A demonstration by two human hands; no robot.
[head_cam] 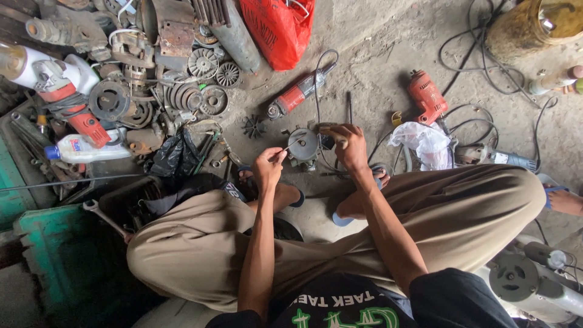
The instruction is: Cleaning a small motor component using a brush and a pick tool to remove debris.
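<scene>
I squat on a concrete floor with a round grey metal motor housing (303, 146) just in front of my feet. My left hand (268, 168) pinches a thin metal rod whose tip reaches the housing's left side. My right hand (348, 146) is closed around a tool handle at the housing's right edge; the tool's tip is hidden behind the fingers. A small black fan wheel (254, 127) lies to the left of the housing. A thin dark rod (350, 107) lies on the floor behind my right hand.
A red power tool (295, 96) and a red drill (426, 96) lie beyond. A heap of pulleys and motor parts (182, 91) fills the upper left, with a white bottle (85, 149). A white plastic bag (425, 144), cables, another person's foot (565, 200) are at right.
</scene>
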